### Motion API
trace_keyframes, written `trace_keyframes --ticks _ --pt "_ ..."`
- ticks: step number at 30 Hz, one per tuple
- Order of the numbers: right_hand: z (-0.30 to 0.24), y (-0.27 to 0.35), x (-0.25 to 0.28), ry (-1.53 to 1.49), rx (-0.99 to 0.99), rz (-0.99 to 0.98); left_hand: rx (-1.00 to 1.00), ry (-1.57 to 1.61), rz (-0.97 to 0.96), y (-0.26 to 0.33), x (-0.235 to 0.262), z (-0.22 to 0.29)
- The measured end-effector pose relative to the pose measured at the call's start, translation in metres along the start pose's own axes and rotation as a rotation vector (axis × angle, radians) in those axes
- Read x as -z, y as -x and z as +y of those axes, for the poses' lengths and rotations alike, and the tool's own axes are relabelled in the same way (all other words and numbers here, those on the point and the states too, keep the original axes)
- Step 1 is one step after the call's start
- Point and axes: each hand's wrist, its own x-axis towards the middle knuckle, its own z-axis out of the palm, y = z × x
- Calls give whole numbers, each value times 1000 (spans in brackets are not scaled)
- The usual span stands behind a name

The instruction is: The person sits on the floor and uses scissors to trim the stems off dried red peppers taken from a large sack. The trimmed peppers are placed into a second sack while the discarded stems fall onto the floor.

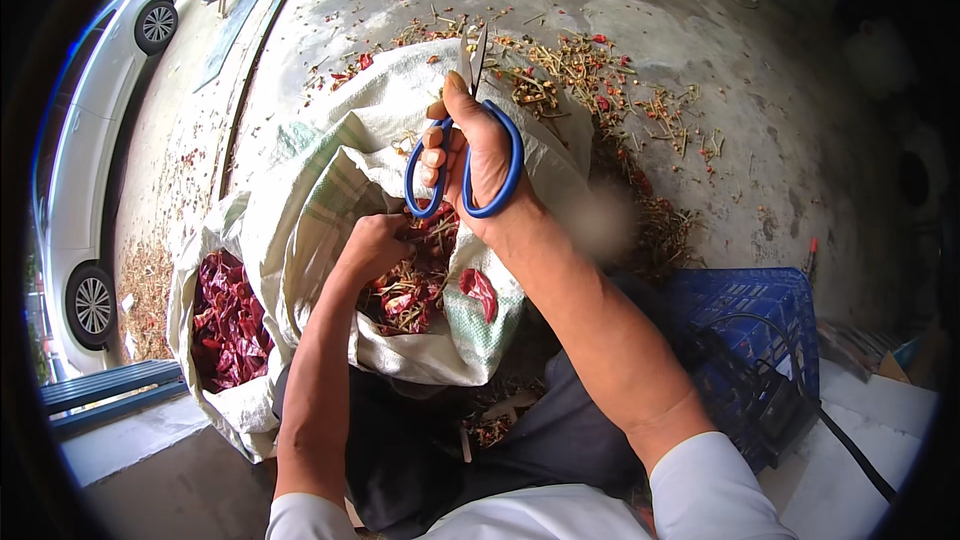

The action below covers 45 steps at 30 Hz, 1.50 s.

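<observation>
My right hand [480,145] is raised over the sack's mouth, closed on a pair of scissors [519,162] with blue loop handles. The blades point away from me and look slightly apart. Below it, to the left, my left hand [375,245] reaches into a white woven sack [310,205] with its fingers curled in. Its fingertips are partly hidden, so what they grip cannot be made out. Inside this sack are dried red chilies with stems [405,295]. One flat red chili [480,293] lies on the folded rim at the right.
A second white sack [235,402] at the left holds dark red chili pods [228,325]. Loose stems and chili bits [585,70] litter the concrete floor. A blue plastic crate [755,290] stands to my right with a black cable [855,455]. A white car [85,170] is outside, far left.
</observation>
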Motion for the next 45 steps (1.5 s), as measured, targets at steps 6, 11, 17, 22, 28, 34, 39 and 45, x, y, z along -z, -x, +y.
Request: trace_keyframes --ticks 6,11,17,22,28,34,39,45 --pt "-4 4 -7 330 -35 111 216 358 63 39 63 20" --pt "13 10 -13 762 -1 55 242 1002 123 50 84 18" --pt "30 0 -7 1077 158 18 231 1212 163 53 90 14" --pt "28 13 -20 1262 261 3 225 1007 124 52 89 21" --pt "41 10 -11 1395 294 -82 166 909 56 51 84 33" --pt "36 11 -11 1211 272 -71 37 763 159 51 81 34" --pt "31 4 -9 1126 163 -25 6 813 267 48 78 42" --pt "36 3 -9 995 46 -97 -15 1194 352 44 74 30"
